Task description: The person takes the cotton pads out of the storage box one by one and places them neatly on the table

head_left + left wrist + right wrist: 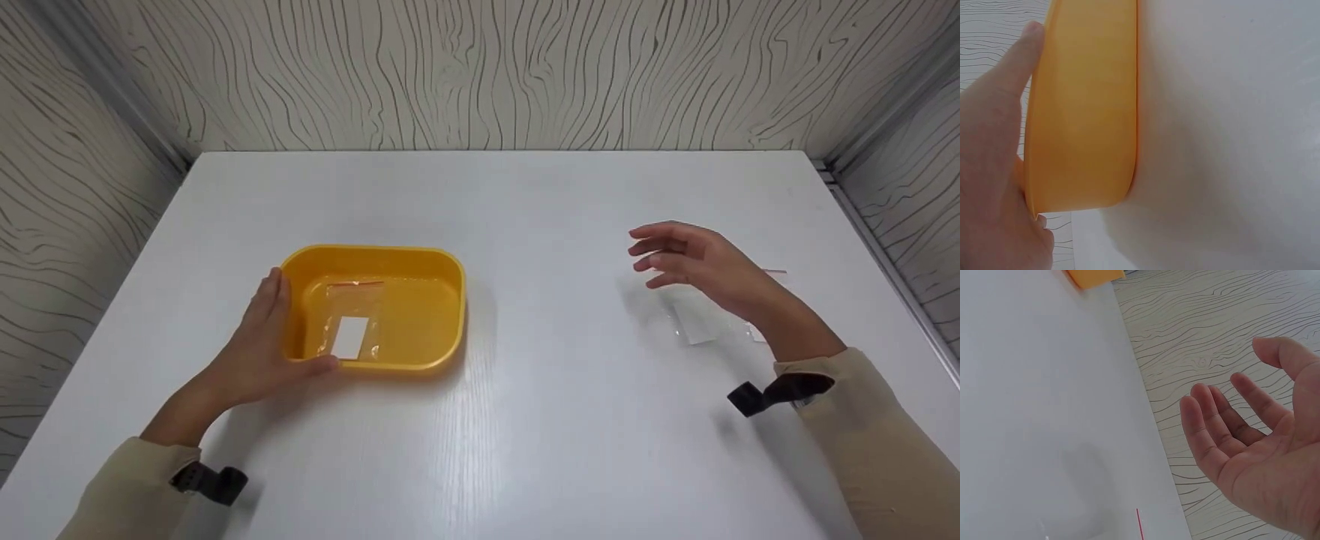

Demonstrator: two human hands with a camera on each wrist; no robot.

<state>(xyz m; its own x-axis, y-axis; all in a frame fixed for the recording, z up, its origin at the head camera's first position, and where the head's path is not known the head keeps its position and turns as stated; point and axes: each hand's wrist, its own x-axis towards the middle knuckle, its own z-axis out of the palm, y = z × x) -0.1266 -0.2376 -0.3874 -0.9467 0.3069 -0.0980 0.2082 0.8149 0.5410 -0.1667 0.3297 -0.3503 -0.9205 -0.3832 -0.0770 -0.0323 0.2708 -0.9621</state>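
A yellow plastic tub (pixel 420 360) sits on the left part of the table. My left hand (pixel 259 349) holds its left end, thumb along the front rim and fingers against the left side. From the left wrist view, the hand (pixel 994 146) grips the tub's rim around the corner. Inside the tub lies a clear zip bag (pixel 356 300) with a white rectangle on it. Raised above the table on the right is my right hand (pixel 709 262), fingers loosely bent and nothing in them. Below it lie clear bags (pixel 697 326), partly hidden by the hand and forearm.
The white table (pixel 525 435) reaches back to a wall panel (pixel 495 75) with a wood-grain pattern. More such panels stand at left and right. A red strip (pixel 1139 524) of a bag shows at the bottom of the right wrist view.
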